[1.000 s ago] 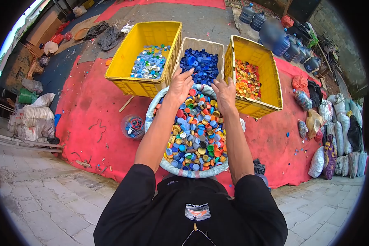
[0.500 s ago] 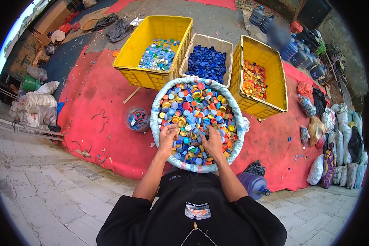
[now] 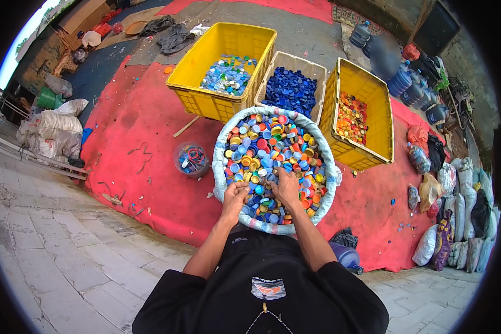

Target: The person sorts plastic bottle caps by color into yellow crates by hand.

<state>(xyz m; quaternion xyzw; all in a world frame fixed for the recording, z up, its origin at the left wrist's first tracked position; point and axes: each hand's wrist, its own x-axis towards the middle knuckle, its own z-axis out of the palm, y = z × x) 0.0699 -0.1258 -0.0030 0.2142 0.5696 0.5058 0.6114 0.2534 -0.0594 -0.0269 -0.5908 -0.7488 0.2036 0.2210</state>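
Observation:
A round tub with a pale cloth-wrapped rim (image 3: 329, 161) stands against my front, filled with bottle caps (image 3: 261, 146) of many colours. My left hand (image 3: 236, 197) is over its near left part, with fingers curled in among the caps. Whatever those fingers hold is too small to make out. My right hand (image 3: 286, 191) reaches into the near middle of the heap, its thumb apart from the fingers and the fingertips partly hidden among caps.
Beyond the tub are a yellow crate (image 3: 206, 103) with light blue, white and green caps, a whitish crate (image 3: 317, 71) with dark blue caps, and another yellow crate (image 3: 381, 133) with red, orange and yellow caps. A small bucket (image 3: 192, 171) stands left; a water jug (image 3: 346, 257) lies right.
The view has shifted, so crates and tub appear slightly farther right. Both hands stay over the caps; my left hand sits a little nearer the tub's front edge and its fingers remain curled.

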